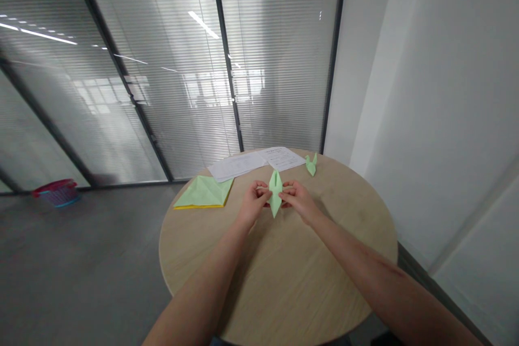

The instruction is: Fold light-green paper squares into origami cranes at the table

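Observation:
A narrow folded piece of light green paper [275,194] stands upright between my two hands over the round wooden table [284,270]. My left hand [254,200] pinches its left side with closed fingers. My right hand [298,199] pinches its right side the same way. Both forearms reach in from the bottom of the view.
A stack of square green and yellow paper sheets [205,193] lies at the table's left. White printed sheets [259,162] lie at the far edge, with a small finished green paper figure [311,164] beside them. A red and blue basket [57,192] sits on the floor by the glass wall.

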`<state>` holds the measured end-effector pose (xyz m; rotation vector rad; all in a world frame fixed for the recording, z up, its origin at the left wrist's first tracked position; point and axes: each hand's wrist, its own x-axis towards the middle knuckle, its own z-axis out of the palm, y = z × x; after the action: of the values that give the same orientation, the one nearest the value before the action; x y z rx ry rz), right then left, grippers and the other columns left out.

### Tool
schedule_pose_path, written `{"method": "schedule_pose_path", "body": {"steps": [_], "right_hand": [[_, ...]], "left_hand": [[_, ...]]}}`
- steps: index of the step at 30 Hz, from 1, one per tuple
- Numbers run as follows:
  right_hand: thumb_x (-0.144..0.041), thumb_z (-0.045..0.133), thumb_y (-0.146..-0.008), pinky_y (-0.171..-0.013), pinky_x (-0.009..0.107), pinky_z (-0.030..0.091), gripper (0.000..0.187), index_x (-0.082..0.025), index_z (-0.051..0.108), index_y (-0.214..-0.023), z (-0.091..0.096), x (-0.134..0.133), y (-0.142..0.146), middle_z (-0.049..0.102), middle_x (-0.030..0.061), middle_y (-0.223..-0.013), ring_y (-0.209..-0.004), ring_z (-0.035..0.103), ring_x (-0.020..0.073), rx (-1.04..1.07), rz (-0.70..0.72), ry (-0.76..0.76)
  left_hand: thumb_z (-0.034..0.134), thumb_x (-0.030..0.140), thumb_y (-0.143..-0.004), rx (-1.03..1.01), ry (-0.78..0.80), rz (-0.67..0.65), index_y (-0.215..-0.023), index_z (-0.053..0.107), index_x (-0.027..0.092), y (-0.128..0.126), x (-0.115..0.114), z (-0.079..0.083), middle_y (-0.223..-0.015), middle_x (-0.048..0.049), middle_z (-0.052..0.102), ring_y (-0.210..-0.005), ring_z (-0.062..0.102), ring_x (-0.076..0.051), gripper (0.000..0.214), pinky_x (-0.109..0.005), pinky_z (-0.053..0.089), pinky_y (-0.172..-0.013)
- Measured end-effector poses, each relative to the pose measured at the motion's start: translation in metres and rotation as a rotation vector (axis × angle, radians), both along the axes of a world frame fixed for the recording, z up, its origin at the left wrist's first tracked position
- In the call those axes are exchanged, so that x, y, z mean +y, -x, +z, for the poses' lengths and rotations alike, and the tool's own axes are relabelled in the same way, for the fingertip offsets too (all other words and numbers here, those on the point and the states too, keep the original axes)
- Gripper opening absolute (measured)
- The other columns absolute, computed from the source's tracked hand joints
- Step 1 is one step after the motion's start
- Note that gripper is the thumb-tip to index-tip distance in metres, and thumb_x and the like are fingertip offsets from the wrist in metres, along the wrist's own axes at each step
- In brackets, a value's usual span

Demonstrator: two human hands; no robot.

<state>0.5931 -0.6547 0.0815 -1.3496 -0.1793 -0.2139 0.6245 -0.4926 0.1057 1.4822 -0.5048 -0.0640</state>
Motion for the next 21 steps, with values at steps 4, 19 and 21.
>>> {"method": "schedule_pose_path", "body": {"steps": [4,19,21], "right_hand": [[-0.035,0.075,-0.066,-0.06,0.027,0.051,0.034,-0.02,0.057,-0.091,0.0,0.001,0.001,0.065,0.0012,-0.079,-0.068,0.062,0.0149,0.037,0.036,0.016],[-0.039,0.064,-0.074,-0.061,0.03,0.051,0.031,-0.02,0.07,-0.097,0.005,0.004,0.004,0.068,0.0047,-0.088,-0.072,0.061,0.0167,-0.021,-0.001,0.139],[-0.039,0.063,-0.074,-0.058,0.029,0.051,0.032,-0.02,0.07,-0.098,0.005,0.004,0.004,0.067,0.0047,-0.089,-0.07,0.06,0.0162,-0.034,-0.028,0.197]], "left_hand": [[0.068,0.033,-0.069,-0.124,-0.095,0.115,-0.079,0.054,0.017,-0.005,-0.001,-0.007,-0.069,0.0005,0.059,-0.062,0.057,-0.013,0.024,-0.023,0.047,-0.053],[0.054,0.041,-0.084,-0.085,-0.111,-0.118,-0.099,0.068,0.014,-0.008,-0.002,-0.012,-0.089,-0.007,0.069,-0.077,0.063,-0.018,0.034,-0.03,0.05,-0.07],[0.06,0.041,-0.081,-0.099,-0.125,-0.143,-0.101,0.067,0.014,-0.008,-0.002,-0.013,-0.09,-0.0067,0.069,-0.078,0.062,-0.018,0.035,-0.028,0.05,-0.068]]}}
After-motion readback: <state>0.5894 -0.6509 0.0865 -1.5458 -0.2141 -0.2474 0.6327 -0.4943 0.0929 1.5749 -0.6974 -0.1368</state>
